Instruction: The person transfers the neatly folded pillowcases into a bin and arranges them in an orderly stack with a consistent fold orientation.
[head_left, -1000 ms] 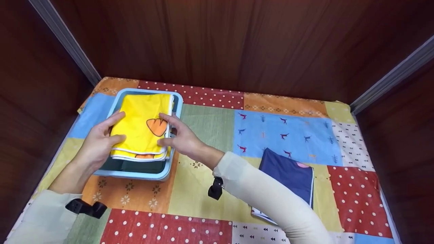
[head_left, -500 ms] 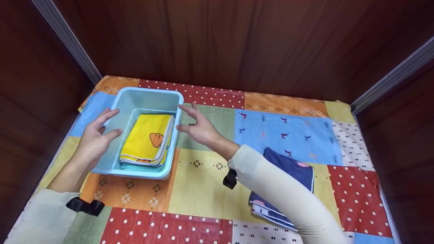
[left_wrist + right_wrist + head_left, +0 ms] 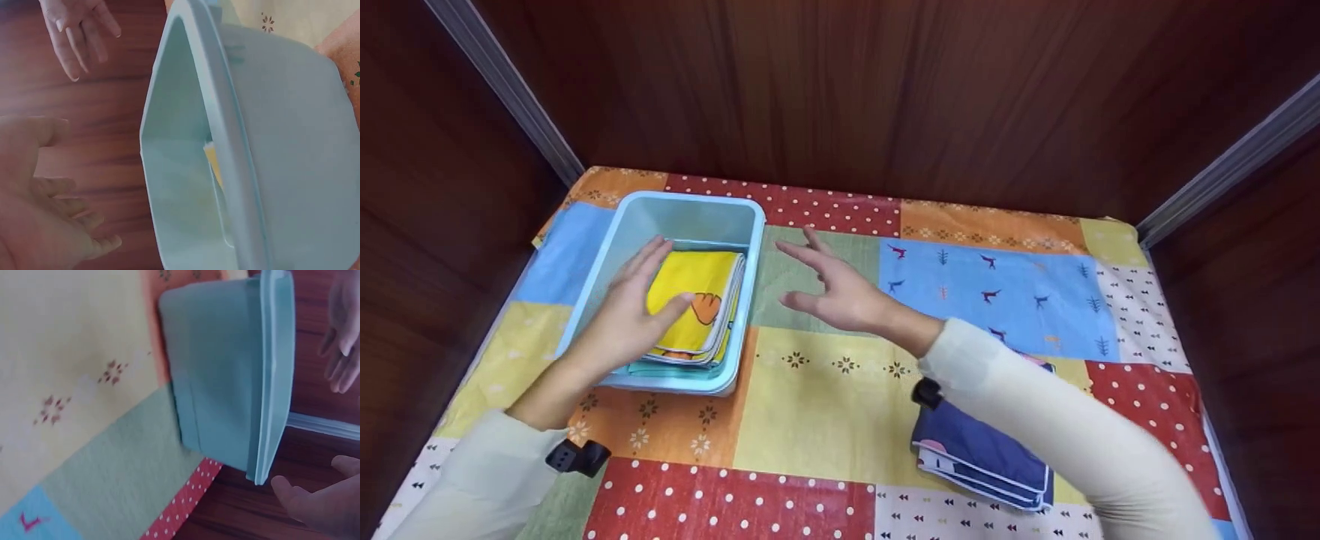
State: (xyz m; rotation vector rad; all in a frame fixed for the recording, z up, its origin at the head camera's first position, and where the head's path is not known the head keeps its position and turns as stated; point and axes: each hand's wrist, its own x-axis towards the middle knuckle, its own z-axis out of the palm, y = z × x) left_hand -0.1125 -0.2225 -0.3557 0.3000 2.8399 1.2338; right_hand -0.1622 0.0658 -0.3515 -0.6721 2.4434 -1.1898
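A folded yellow cloth (image 3: 690, 274) with an orange print and white edging lies inside the light blue plastic basin (image 3: 757, 255). Over the basin's left side hovers my left hand (image 3: 630, 307), fingers spread and holding nothing; it covers part of the cloth in the head view. To the right of the basin, my right hand (image 3: 844, 292) is in the air with fingers extended and nothing in it. In the left wrist view only a corner of the yellow cloth (image 3: 213, 163) shows past the rim. A folded navy cloth (image 3: 982, 450) lies beneath my right forearm, partly hidden by the sleeve.
The table has a patchwork-print tablecloth (image 3: 802, 405). Dark wood panels (image 3: 840, 97) stand behind it and at both sides, with grey metal strips (image 3: 510, 90) at the corners. Some teal material (image 3: 671, 370) shows under the yellow cloth.
Both hands let go of the yellow cloth, which now rests lower in the basin. My right hand has moved right, away from the basin; my left has shifted right over it.
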